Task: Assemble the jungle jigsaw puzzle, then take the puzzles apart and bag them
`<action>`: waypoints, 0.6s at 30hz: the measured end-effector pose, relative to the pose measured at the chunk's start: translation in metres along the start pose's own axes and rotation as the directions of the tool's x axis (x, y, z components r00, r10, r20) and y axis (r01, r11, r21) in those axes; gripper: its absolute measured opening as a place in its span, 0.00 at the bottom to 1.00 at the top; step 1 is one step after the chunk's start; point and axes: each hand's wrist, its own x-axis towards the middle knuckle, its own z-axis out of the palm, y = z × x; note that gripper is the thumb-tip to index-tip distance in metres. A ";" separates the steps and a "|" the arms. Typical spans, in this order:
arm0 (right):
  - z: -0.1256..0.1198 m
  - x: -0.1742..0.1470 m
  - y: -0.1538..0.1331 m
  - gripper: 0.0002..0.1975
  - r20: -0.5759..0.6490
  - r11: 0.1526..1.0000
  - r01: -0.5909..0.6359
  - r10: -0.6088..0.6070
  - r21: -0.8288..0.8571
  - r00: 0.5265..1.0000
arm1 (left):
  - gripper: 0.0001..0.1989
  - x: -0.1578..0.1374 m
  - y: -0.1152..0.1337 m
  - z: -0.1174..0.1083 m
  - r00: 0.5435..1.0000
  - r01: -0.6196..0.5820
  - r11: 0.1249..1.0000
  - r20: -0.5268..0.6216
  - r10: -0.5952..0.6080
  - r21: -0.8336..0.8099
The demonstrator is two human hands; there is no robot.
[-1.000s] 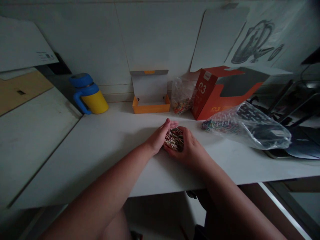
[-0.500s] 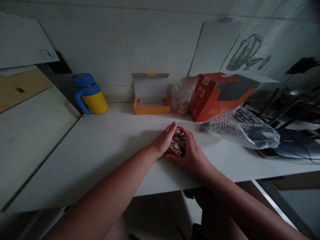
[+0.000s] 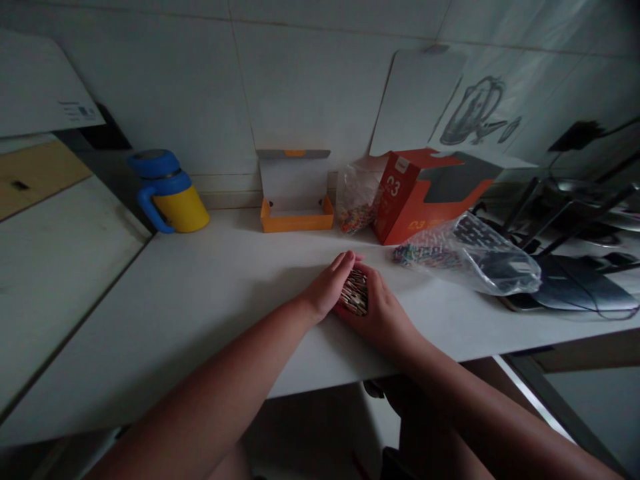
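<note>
Both of my hands are cupped around a compact heap of thin, brown and pale pieces (image 3: 354,292) at the front middle of the white table. Their exact kind I cannot make out. My left hand (image 3: 330,283) presses its palm against the left side, fingers together and pointing away from me. Around the right and near side curls my right hand (image 3: 383,307). The fingertips meet at the far side of the heap and partly hide it. Beyond the hands stands an orange box (image 3: 297,223) with its lid raised.
Beside the orange box are a clear bag of small orange-red pieces (image 3: 357,207) and a red box (image 3: 415,200). Another clear bag (image 3: 470,257) lies at the right by a dark flat object (image 3: 575,283). A blue-and-yellow jug (image 3: 173,197) stands on the left.
My hands have drawn closer together around the heap, so less of it shows. The view has turned slightly, shifting the background leftward.
</note>
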 end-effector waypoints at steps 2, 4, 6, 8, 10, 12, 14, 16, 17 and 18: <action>-0.002 0.003 0.001 0.38 0.021 1.000 -0.007 0.007 -0.014 1.000 | 0.34 0.001 -0.001 -0.001 1.000 0.008 1.000 -0.006 -0.008 0.025; -0.005 0.006 0.001 0.37 0.039 1.000 -0.009 0.010 -0.027 0.999 | 0.34 0.003 -0.002 -0.001 1.000 0.006 0.999 -0.007 -0.006 0.050; -0.007 0.010 0.002 0.37 0.052 0.999 -0.038 0.039 -0.022 0.998 | 0.35 0.006 -0.002 -0.003 1.000 -0.009 0.998 -0.018 0.010 0.054; -0.012 0.016 0.001 0.36 0.053 0.994 -0.107 0.106 0.018 0.993 | 0.36 0.012 0.000 -0.010 0.995 -0.028 0.998 -0.091 0.034 0.063; -0.018 0.030 -0.001 0.36 0.042 0.978 -0.197 0.195 0.068 0.980 | 0.35 0.018 0.004 -0.024 0.970 -0.031 0.991 -0.236 0.062 0.132; -0.024 0.052 -0.005 0.40 0.010 0.957 -0.272 0.272 0.099 0.962 | 0.33 0.024 0.010 -0.043 0.922 0.020 0.959 -0.377 0.092 0.283; -0.026 0.084 -0.014 0.43 -0.030 0.945 -0.311 0.316 0.102 0.948 | 0.28 0.029 0.014 -0.062 0.887 0.098 0.891 -0.444 0.123 0.444; -0.021 0.123 -0.025 0.43 -0.086 0.962 -0.274 0.272 -0.005 0.958 | 0.22 0.032 0.017 -0.077 0.885 0.139 0.827 -0.444 0.143 0.544; -0.015 0.144 -0.030 0.43 -0.118 0.969 -0.234 0.224 -0.081 0.967 | 0.19 0.032 0.018 -0.080 0.893 0.140 0.798 -0.422 0.154 0.587; -0.008 0.165 -0.036 0.42 -0.144 0.966 -0.195 0.172 -0.169 0.975 | 0.16 0.031 0.018 -0.082 0.905 0.134 0.760 -0.392 0.168 0.636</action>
